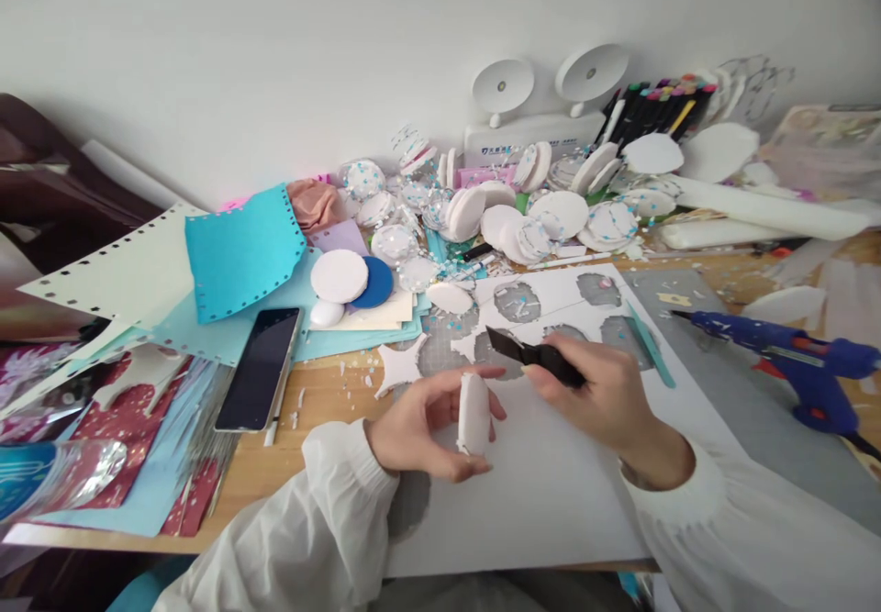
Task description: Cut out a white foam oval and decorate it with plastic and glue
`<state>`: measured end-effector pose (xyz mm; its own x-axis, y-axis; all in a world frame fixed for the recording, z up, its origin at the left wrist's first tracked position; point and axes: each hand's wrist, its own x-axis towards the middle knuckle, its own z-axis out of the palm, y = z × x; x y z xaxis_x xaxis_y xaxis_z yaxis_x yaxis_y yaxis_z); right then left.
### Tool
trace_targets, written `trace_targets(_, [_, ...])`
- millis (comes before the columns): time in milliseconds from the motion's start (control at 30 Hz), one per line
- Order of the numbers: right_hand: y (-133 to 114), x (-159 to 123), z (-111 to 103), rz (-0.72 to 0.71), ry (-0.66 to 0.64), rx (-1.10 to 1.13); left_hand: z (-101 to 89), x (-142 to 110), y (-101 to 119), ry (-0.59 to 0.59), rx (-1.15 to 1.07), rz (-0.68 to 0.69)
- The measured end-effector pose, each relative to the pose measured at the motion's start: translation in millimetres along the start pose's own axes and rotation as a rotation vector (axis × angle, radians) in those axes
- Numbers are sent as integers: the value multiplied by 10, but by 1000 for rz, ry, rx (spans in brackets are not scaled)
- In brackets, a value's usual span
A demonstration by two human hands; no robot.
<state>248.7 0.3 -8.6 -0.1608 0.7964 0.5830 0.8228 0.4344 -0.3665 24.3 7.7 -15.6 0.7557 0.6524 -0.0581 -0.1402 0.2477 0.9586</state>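
From my head view, my left hand (433, 424) grips a white foam disc (473, 415) on edge above the white sheet (529, 493); my right hand (598, 387) is closed around a black craft knife (537, 355), blade near the disc. Foam scraps (403, 364) lie beyond. The phone (258, 369) shows no brand; the white lamp's (533, 139) lettering is probably Chinese, too small to read.
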Motion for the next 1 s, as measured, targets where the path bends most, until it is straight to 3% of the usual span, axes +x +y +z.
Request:
trace_targets(200, [-77,-23,-3,-54,-50,12,-45,14,-51,-50,-140,87])
trace_targets(300, [-80,-31,-6,-55,-52,24,-66,21,-27,-8,-110,117])
trace_targets(500, [-111,-26,-30,-160,-70,78,-119,-26,84,266,426,182])
trace_targets(633, [-163,-34,-24,-250,-100,63,-146,-73,156,398,824,316])
trace_targets(800, [-201,-48,-4,-268,-116,43,-134,-71,192,468,1074,505])
trace_targets(1000, [-224,-64,10,-293,-131,8,-132,-52,147,461,1170,558])
